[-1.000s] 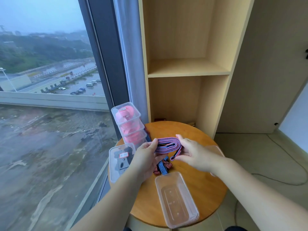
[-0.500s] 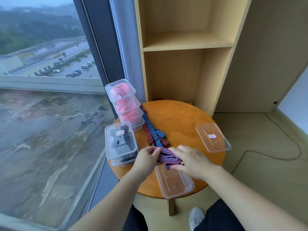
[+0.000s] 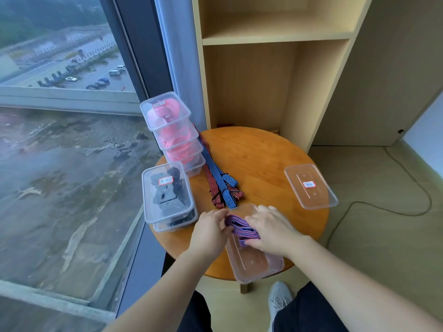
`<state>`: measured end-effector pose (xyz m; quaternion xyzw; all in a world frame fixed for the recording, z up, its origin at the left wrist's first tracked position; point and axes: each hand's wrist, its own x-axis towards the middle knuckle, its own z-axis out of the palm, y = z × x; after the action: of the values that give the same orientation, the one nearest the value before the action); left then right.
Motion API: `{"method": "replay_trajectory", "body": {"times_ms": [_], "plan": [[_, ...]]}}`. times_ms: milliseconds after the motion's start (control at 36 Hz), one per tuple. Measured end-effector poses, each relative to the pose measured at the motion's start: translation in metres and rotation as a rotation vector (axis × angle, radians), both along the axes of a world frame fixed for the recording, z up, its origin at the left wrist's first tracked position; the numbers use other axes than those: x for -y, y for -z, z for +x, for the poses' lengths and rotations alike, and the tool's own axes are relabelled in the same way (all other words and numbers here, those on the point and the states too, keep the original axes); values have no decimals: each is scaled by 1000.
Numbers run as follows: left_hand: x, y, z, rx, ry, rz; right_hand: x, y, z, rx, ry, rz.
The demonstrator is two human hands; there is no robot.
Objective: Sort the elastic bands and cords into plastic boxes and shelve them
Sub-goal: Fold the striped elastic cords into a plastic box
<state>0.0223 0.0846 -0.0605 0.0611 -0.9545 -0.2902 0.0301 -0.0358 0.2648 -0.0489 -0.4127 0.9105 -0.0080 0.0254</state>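
Two large things frame a round wooden surface (image 3: pixel 263 159): a floor-to-ceiling window (image 3: pixel 60 116) to the left of it, looking down on wet ground and a car park, and a pale wooden shelf unit (image 3: pixel 275 80) behind it, its compartments open. A beige floor (image 3: pixel 371 248) spreads to the right of the surface, with a thin dark cable (image 3: pixel 383 207) curling across it.

On the far left part of the surface stands a stack of lidded clear boxes filled with pink bands (image 3: pixel 172 130). Nearer on the left edge of the surface sits a lidded clear box of black items (image 3: pixel 165 195) with a small label on top, resting on another box. On the near edge of the surface lies an open clear box (image 3: pixel 254 259), its long axis running from far to near and slanting slightly right, its near end overhanging the edge. A loose clear lid (image 3: pixel 310 185) with a label lies on the right side of the surface.

Loose red-striped and blue-striped bands (image 3: pixel 220 185) trail along the surface from the pink stack toward the middle, ending in a knot.

A folded red-and-blue striped band (image 3: pixel 242 230) is held over the far end of the open box, its long axis running from far left to near right. The left hand (image 3: pixel 208 232) pinches its left end with curled fingers. The right hand (image 3: pixel 273 232) lies over its right end, fingers curled around it.

A grey shoe (image 3: pixel 279 300) shows on the floor below the surface's near edge.
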Motion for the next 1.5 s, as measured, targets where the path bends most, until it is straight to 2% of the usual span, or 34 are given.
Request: {"method": "replay_trajectory", "body": {"times_ms": [278, 528, 722, 917, 1195, 1500], "plan": [[-5, 3, -4, 22, 134, -295, 2, 17, -7, 41, -6, 22], [-6, 7, -5, 74, 170, -355, 7, 22, -6, 26, -5, 117], [-3, 7, 2, 42, 168, -239, 7, 18, -3, 40, -2, 102], [-3, 1, 14, -17, 94, -83, 2, 10, -1, 83, -1, -40], [-3, -18, 11, -26, -16, 46, 24, -16, -38, 235, 246, -296], [-6, -19, 2, -82, -83, 71, 71, -8, -88, 417, 265, -148]]}}
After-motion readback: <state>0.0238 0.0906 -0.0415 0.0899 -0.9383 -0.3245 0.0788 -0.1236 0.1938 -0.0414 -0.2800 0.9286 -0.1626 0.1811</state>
